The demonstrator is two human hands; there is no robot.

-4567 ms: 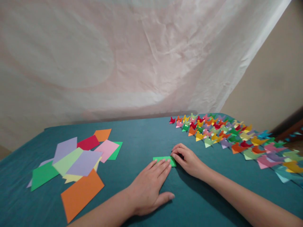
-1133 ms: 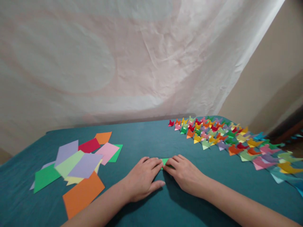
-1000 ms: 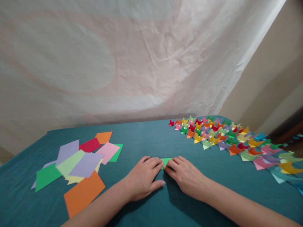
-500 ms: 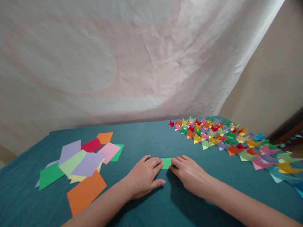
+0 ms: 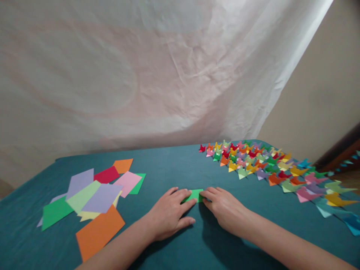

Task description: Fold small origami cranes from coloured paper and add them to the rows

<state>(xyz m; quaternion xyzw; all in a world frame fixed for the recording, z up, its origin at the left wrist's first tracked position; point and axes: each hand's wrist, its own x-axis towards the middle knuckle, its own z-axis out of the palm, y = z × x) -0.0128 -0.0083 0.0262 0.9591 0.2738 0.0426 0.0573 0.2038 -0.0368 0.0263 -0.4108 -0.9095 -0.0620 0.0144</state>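
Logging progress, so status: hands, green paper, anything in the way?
Left hand on green paper, left end. Right hand at right end. Loose sheets, folded shapes aside.

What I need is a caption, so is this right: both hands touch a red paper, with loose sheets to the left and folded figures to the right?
Not quite: the head view shows the paper is green, not red. The left hand and right hand do touch it, with loose sheets to the left and folded figures to the right.
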